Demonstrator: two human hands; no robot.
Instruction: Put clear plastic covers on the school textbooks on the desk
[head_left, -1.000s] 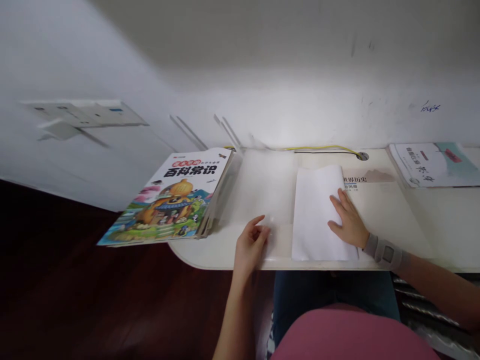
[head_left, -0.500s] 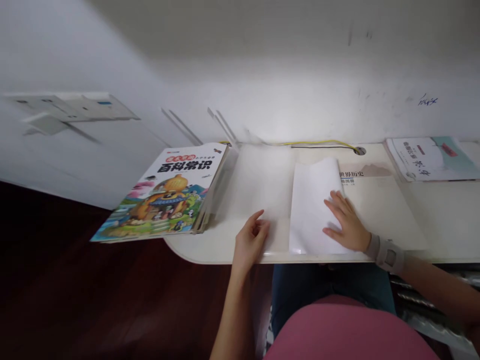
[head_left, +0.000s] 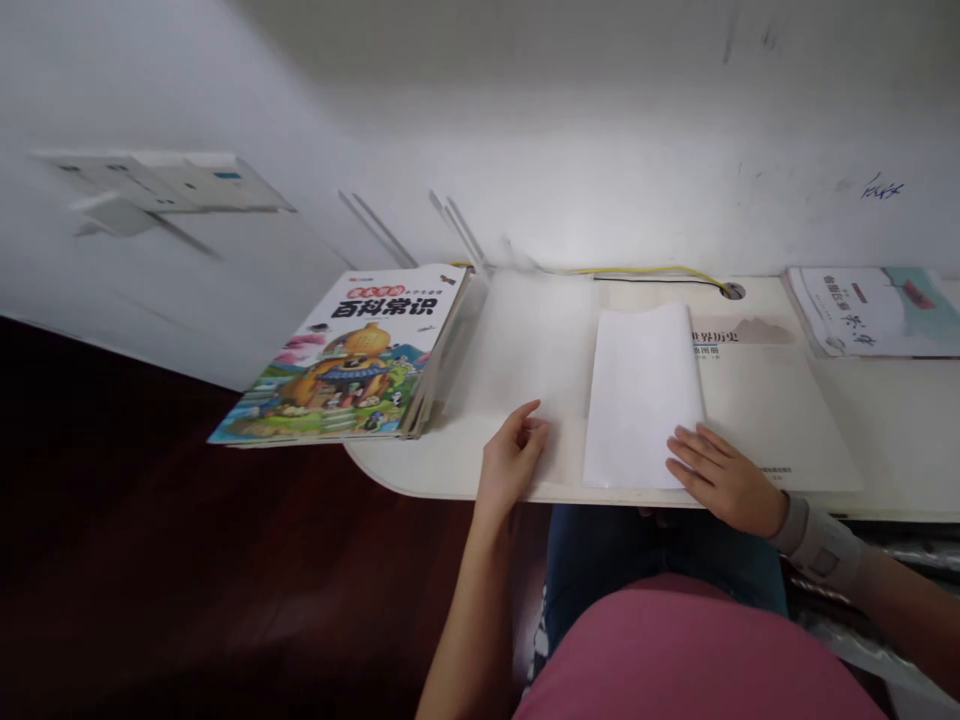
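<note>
White desk (head_left: 900, 430), white wall (head_left: 525, 150), dark floor (head_left: 150, 550). Book (head_left: 352, 360) reads 百科常识. Left hand (head_left: 512, 462) half-curled on film (head_left: 525, 350), grip unclear; right hand (head_left: 724, 475) flat on sheet (head_left: 641, 395).

The desk (head_left: 885, 440) is cream-white. On its left end the picture book (head_left: 352, 360) has a cover with a white top, black and red characters, an orange figure, and green and blue below. At the desk's middle lie a milky clear film (head_left: 525, 350), a plain white sheet (head_left: 641, 395) and a beige book (head_left: 765, 400) with dark characters. Along its back edge runs a yellow cable (head_left: 645, 270). Below the desk, the floor (head_left: 150, 560) is dark red-brown.
</note>
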